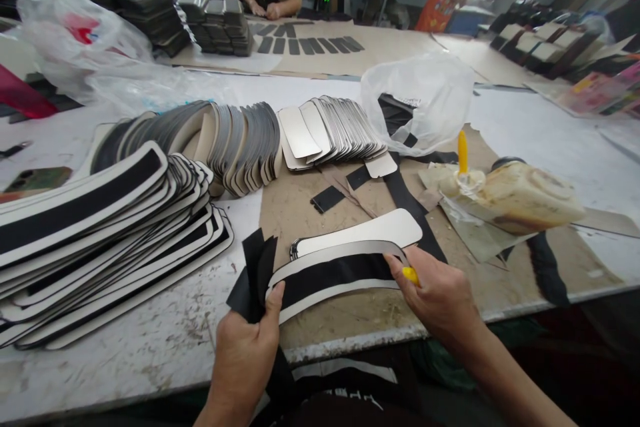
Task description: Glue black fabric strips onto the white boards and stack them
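Left hand [250, 350], right hand [440, 288] pinching panel [325, 295] ends | table's [135, 357] near edge | step: likely pressing strip [330, 275] | next: wants even tension

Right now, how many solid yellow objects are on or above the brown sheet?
2: a yellow stick standing roughly upright by the stained pale object, and a yellow piece partly hidden in the right hand. Others may be hidden.

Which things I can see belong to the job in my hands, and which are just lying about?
Likely part of the job:
curved pale piece with a black strip, between your left hand and right hand
similar stacked pieces at left
black strips beside your left hand
yellow item at your right hand

Probably just lying about:
phone-like object
plastic bag, upper left
red object
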A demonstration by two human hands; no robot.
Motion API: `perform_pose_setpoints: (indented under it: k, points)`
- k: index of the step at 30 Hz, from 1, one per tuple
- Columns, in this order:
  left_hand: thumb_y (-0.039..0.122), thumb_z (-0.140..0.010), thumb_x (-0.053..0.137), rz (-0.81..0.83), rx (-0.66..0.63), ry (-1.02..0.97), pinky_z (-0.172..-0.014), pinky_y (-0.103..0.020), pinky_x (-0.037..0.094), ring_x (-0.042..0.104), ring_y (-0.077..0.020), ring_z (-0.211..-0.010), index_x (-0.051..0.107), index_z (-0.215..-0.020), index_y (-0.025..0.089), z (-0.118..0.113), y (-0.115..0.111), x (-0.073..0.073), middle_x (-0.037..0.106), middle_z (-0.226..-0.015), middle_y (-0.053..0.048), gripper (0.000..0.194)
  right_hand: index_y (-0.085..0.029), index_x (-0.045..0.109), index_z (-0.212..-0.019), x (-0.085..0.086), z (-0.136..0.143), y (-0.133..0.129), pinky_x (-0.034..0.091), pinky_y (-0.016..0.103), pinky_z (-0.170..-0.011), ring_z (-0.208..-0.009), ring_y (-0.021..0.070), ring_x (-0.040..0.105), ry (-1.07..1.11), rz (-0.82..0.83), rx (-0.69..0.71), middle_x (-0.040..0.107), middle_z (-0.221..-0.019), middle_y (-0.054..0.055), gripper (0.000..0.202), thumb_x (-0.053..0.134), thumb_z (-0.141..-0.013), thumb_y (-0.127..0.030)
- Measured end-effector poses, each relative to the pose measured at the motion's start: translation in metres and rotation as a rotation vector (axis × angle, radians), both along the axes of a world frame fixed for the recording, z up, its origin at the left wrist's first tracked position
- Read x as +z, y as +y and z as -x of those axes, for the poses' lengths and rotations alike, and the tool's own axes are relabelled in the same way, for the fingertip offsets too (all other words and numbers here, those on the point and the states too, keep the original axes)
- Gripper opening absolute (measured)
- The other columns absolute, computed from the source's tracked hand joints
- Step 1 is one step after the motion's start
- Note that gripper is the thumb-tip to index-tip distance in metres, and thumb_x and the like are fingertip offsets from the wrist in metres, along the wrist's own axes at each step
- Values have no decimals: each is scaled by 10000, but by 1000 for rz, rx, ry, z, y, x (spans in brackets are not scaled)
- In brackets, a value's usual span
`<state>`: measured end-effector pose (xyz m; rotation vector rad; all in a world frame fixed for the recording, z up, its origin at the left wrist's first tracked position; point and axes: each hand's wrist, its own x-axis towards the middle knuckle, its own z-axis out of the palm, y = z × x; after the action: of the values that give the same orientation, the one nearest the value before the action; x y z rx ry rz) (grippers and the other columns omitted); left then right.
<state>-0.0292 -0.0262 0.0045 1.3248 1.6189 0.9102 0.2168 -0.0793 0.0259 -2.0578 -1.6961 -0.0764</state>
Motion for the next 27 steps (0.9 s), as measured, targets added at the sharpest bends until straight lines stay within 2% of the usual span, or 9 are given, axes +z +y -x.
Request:
perform_pose_setpoints:
  k: [2, 5, 7, 10, 13, 16, 19, 24, 27]
  points:
    - [413, -680, 721, 78, 31, -102, -973, -384, 438, 612, -312, -1036, 701, -924, 160, 5, 3, 2, 722, -952, -78, 352, -209, 451, -582, 5, -5, 1, 288, 260, -492, -478, 124, 406, 193, 57, -46, 435, -514, -13, 348, 493, -850, -428]
    - [342, -644, 762, 397, 109, -466, -848, -409, 529, 665, -307, -911, 673, -1019, 172, 15, 9, 2, 729, -916, -74, 422, -198, 506, -674, 10, -16, 5, 336, 231, -473, -489, 109, 422, 824, 219, -105, 467, -562, -25, 333, 540, -819, -496]
    - [267, -638, 766, 587, 161, -662, -761, -424, 565, 687, -305, -816, 648, -1086, 180, 18, 10, 2, 733, -869, -74, 472, -194, 502, -706, 9, -19, 8, 295, 202, -406, -430, 75, 359, 1205, 286, -132, 435, -538, -52, 352, 596, -776, -526]
    - [197, -663, 741, 681, 201, -775, -715, -417, 580, 695, -295, -767, 635, -1116, 162, 15, 9, 1, 732, -848, -92, 466, -194, 436, -642, 5, -19, 11, 188, 176, -349, -373, 34, 207, 1444, 298, -202, 314, -470, -98, 428, 661, -710, -552]
    - [195, -691, 722, 637, 214, -732, -705, -400, 582, 695, -284, -766, 651, -1075, 149, 11, 8, -4, 732, -847, -92, 394, -194, 446, -641, 1, -19, 11, 225, 182, -356, -386, 46, 248, 1345, 301, -174, 343, -485, -85, 438, 632, -721, -583]
    - [248, -696, 736, 471, 217, -582, -741, -367, 571, 690, -261, -799, 667, -1021, 152, 10, 11, -11, 732, -867, -70, 346, -197, 461, -614, -1, -22, 9, 334, 210, -450, -487, 91, 378, 915, 278, -79, 432, -556, -43, 423, 550, -791, -571]
    - [335, -681, 757, 358, 171, -484, -821, -349, 541, 680, -247, -852, 679, -974, 145, 12, 13, -17, 730, -900, -62, 358, -205, 444, -597, -2, -24, 7, 354, 231, -521, -554, 119, 417, 560, 298, -31, 450, -586, -31, 422, 452, -857, -537]
    - [373, -686, 750, 362, 80, -536, -842, -370, 531, 678, -244, -857, 662, -1015, 163, 12, 16, -15, 727, -928, -49, 400, -202, 568, -840, 9, -35, 8, 413, 260, -630, -686, 165, 542, 436, 422, 24, 583, -741, 0, 294, 520, -837, -492]
    - [375, -688, 746, 343, 46, -502, -831, -366, 535, 672, -257, -887, 661, -1012, 169, 12, 16, -13, 723, -956, -57, 393, -212, 592, -1008, 23, -40, 13, 429, 272, -644, -716, 180, 576, 408, 467, 58, 620, -808, 16, 364, 589, -790, -503]
